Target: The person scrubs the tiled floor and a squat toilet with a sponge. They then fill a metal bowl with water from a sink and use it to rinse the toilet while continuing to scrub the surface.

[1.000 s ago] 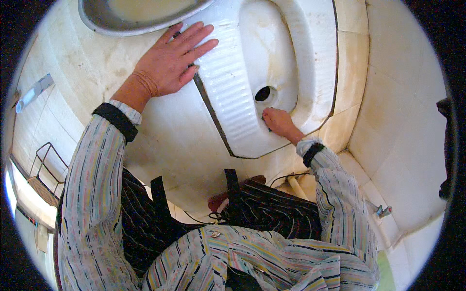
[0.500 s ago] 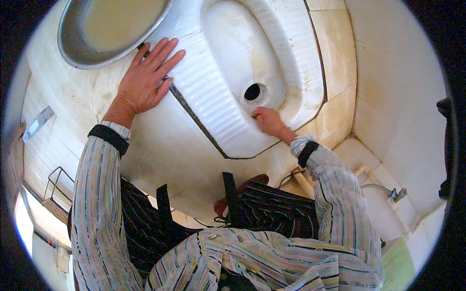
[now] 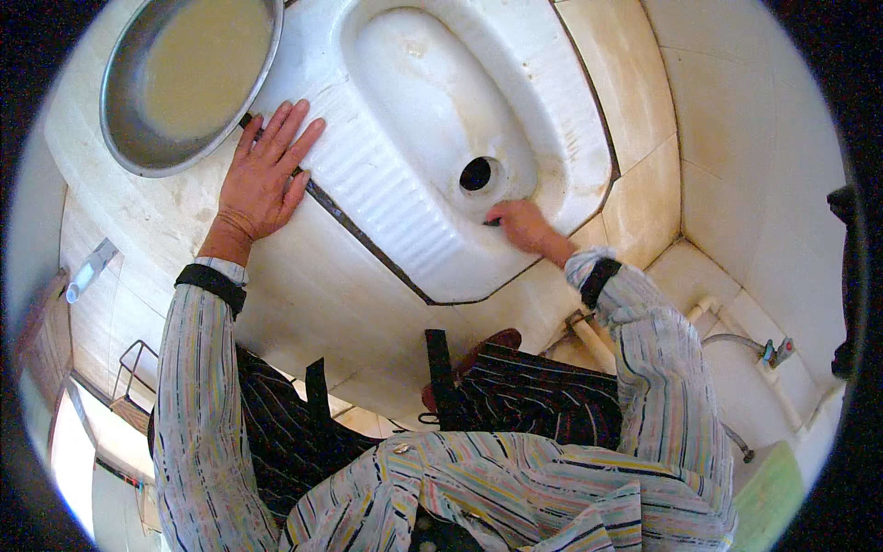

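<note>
A white squat toilet is set into the tiled floor in front of me, with brownish stains in its bowl and a dark drain hole near its close end. My left hand lies flat with fingers spread, across the toilet's left edge and the tile beside it. Just past its fingertips stands a metal basin of cloudy, yellowish water. Inside the bowl, close to the drain hole, my right hand is closed on a small dark scrap, mostly hidden by the fingers; its kind cannot be made out.
A pale wall rises on the right. Pipes and a hose with a small valve run at the lower right, near a green panel. At the left are a light bottle and a wire rack.
The view has shifted, bringing more of the basin into sight. My right hand has moved slightly right along the bowl's near end, and the dark scrap now shows. My left hand stays flat.
</note>
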Demonstrator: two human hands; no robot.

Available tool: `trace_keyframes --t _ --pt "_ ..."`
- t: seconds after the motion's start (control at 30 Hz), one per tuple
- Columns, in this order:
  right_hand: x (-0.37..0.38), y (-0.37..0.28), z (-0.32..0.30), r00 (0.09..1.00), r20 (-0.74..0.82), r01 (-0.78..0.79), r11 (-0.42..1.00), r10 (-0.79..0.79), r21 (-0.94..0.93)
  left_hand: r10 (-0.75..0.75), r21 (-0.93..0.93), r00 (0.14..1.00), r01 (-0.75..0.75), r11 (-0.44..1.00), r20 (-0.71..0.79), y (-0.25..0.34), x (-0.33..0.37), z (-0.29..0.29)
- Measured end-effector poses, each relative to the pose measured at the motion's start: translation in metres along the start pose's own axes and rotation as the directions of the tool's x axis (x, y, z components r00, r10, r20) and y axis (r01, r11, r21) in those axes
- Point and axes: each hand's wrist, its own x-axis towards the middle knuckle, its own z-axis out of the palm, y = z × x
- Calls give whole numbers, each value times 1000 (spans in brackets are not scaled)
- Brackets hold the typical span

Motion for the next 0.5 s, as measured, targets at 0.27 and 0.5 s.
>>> trace_keyframes --t 0.27,0.5 --pt "-37 22 -25 941 -227 206 956 -252 -211 -150 -353 974 83 932 -168 15 4 -1" --pt "-19 4 0 981 -107 193 872 -162 449 -702 -842 499 115 -528 508 0 -14 -45"
